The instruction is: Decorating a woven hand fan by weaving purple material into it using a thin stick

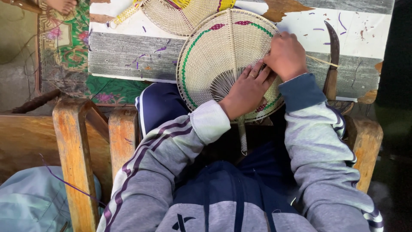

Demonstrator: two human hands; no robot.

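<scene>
Head view: the person is sitting at a worn, painted wooden tabletop [128, 53], working on a round woven fan [214, 51] that is lying over the tabletop's near edge, its handle hanging down toward the lap. The left hand [246, 90] is lying flat, fingers spread, pressing the fan's lower half where bare ribs are radiating from the unfinished centre. The right hand [286, 55] is curled narrow at the fan's right rim, pinching a thin pale strand [322, 61] that is trailing out to the right. A second fan [171, 13] is lying at the far edge, partly under the first. A curved knife [332, 60] is resting near the tabletop's right edge, just beside the right hand. Purple strand scraps are lying scattered across the surface.

Risk, as I judge it: the strand could snap or slip out if pulled hard against the rim, and the wrist is working close to that blade.
</scene>
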